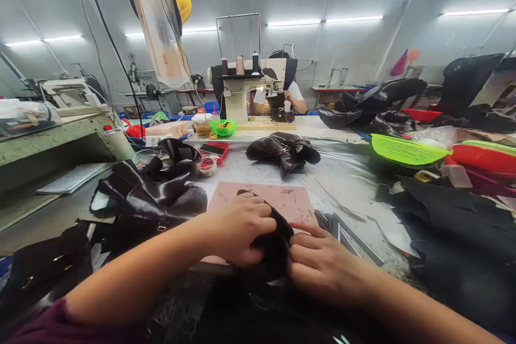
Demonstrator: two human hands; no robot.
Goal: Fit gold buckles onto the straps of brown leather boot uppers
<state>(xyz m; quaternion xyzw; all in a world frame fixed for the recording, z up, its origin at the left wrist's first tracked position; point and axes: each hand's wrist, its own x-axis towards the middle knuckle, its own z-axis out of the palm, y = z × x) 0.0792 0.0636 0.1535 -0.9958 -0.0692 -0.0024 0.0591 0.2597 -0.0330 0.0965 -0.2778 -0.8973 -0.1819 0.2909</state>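
A dark leather boot piece (274, 252) lies over the near edge of a pink board (229, 191), its upper rim curving across the board. My left hand (245, 226) is closed over its left side, with the fingers bent across the top. On the right edge, my right hand (318, 258) grips the same piece, its index finger stretched toward the rim. My palms hide much of the leather, and its lower part fades into the dark in front of me. Beyond the board rests a brown boot upper (282, 151) with a gold-coloured buckle.
Shiny boot uppers (149, 193) are heaped at left. Grey strips (350, 236) and black sheet material (455, 226) lie at right, below a green basket (407, 149). A red tray (222, 153) stands behind the board. Farther back, a person works at a sewing machine (237, 97).
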